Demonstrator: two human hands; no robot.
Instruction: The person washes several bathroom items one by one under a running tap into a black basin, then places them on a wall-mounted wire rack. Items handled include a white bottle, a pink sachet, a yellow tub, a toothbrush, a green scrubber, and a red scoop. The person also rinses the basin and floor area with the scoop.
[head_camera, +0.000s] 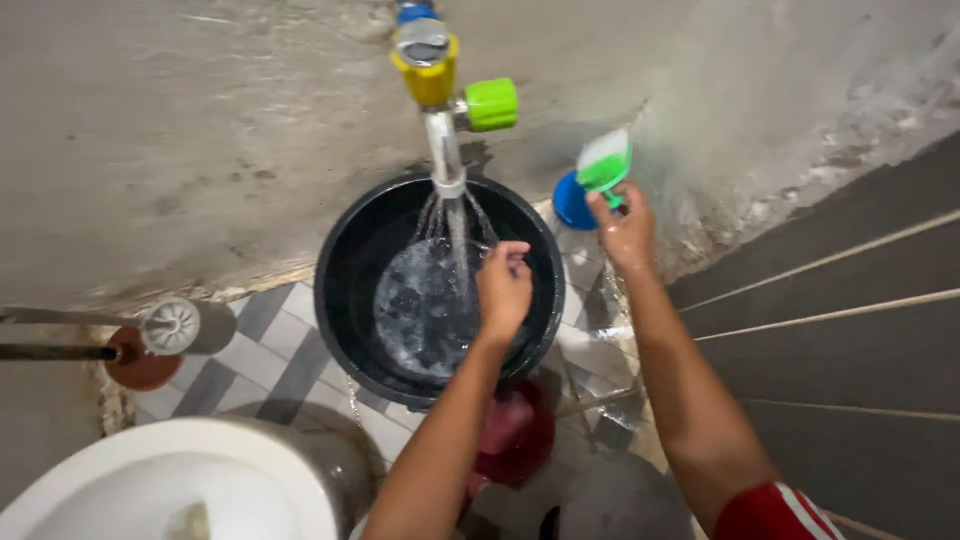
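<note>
A black bucket (345, 290) stands on the checkered floor under a wall tap (430, 70) with a yellow body and a green knob. Water pours from the spout (445, 150) into it. My left hand (505, 285) reaches over the bucket and grips the edge of a clear round container (420, 310), which it holds in the stream. My right hand (625, 230) is raised beside the bucket's far right rim, closed on the handle of a small green and white brush (605, 165). Just behind the brush lies a blue round object (570, 205).
A white toilet bowl (170, 490) fills the lower left. A toilet brush (170, 325) and its red-brown holder (140, 365) stand at the left by the rough concrete wall. A red object (515, 435) lies below the bucket. A dark tiled wall (850, 350) rises on the right.
</note>
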